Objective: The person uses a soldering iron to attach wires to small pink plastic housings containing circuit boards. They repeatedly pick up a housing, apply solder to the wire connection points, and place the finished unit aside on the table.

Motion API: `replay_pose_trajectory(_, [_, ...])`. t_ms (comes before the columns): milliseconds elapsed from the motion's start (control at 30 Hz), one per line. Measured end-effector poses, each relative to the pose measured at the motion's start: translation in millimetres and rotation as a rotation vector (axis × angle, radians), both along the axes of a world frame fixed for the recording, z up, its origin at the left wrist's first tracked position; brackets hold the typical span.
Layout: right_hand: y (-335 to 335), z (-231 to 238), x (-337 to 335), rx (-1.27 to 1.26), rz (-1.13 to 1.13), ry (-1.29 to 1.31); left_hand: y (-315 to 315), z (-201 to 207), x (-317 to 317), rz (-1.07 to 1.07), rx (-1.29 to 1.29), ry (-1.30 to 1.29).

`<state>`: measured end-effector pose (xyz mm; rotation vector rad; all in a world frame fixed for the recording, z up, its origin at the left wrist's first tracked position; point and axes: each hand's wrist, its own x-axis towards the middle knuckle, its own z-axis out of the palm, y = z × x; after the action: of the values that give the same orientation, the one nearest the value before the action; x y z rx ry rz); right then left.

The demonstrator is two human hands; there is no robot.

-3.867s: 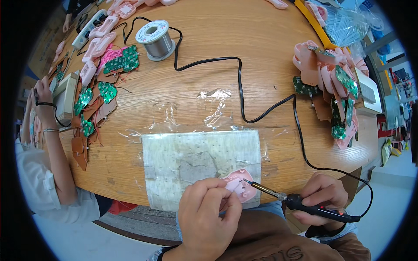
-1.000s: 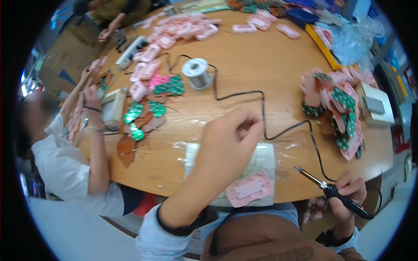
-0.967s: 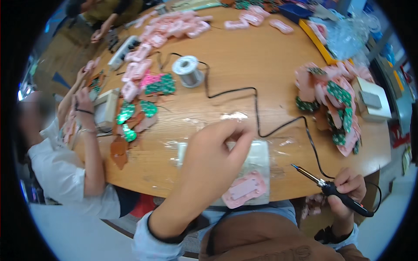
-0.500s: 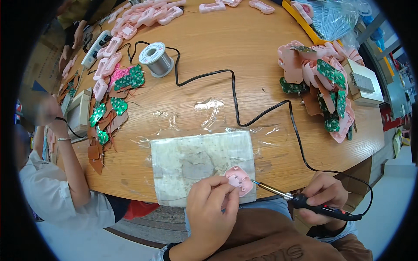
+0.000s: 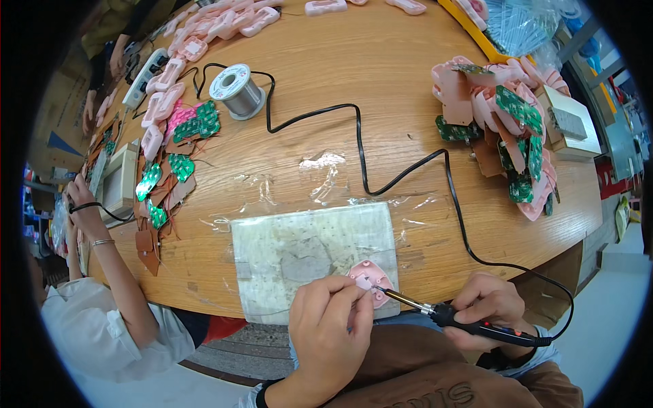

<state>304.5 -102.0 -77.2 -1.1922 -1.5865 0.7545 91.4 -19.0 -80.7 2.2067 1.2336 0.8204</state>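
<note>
Over the right side of a pale, stained work mat (image 5: 272,231) lies a small pink plastic shell (image 5: 383,274). My left hand (image 5: 331,323) is closed at its left edge, the thumb and fingers pinched by a small whitish piece (image 5: 363,281) inside it. Fingers hide part of the shell and of that piece. Gripped in my right hand (image 5: 488,307) is a black soldering iron (image 5: 445,315), its metal shaft pointing left. The iron's tip reaches into the shell beside the whitish piece; whether it touches is too small to tell.
The iron's black cord (image 5: 360,143) winds across the wooden table. A solder wire spool (image 5: 239,95) stands beyond the mat. Piles of green circuit boards (image 5: 197,126) and pink shells (image 5: 486,109) lie left and right. Another person's arm (image 5: 122,285) is at left.
My right hand has brought the soldering iron leftward, so its tip is now inside the pink shell instead of just off its right edge. My left hand has barely moved.
</note>
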Motion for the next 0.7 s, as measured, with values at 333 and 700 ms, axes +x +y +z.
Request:
replay_pose_trajectory(333, [2, 8, 2, 0.130, -0.143, 0.301, 13, 29, -7, 0.075, -0.050, -0.146])
replay_pose_trajectory(700, [55, 45, -37, 0.106, -0.107, 0.270, 25, 57, 7, -0.179, 0.284, -0.285])
